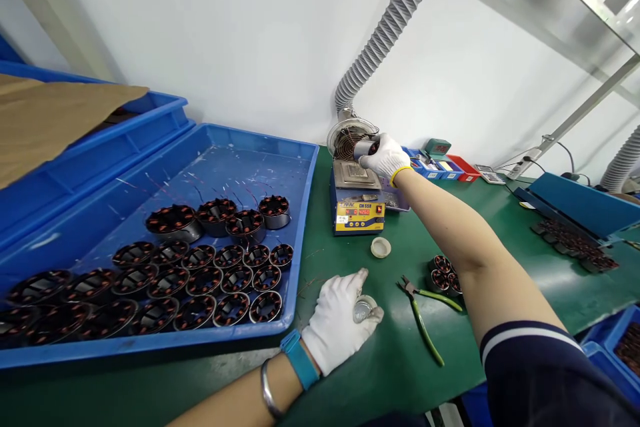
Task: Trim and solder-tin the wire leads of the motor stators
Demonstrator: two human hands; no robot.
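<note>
Blue tray: holds rows of wound stators; left of the solder pot.
Stator: clamped in the gloved right hand over the solder pot. Judged rigid, moderately heavy; copper windings fragile, so best held by the outer rim.
Small round container: enclosed by the left hand, resting on the mat.
</note>
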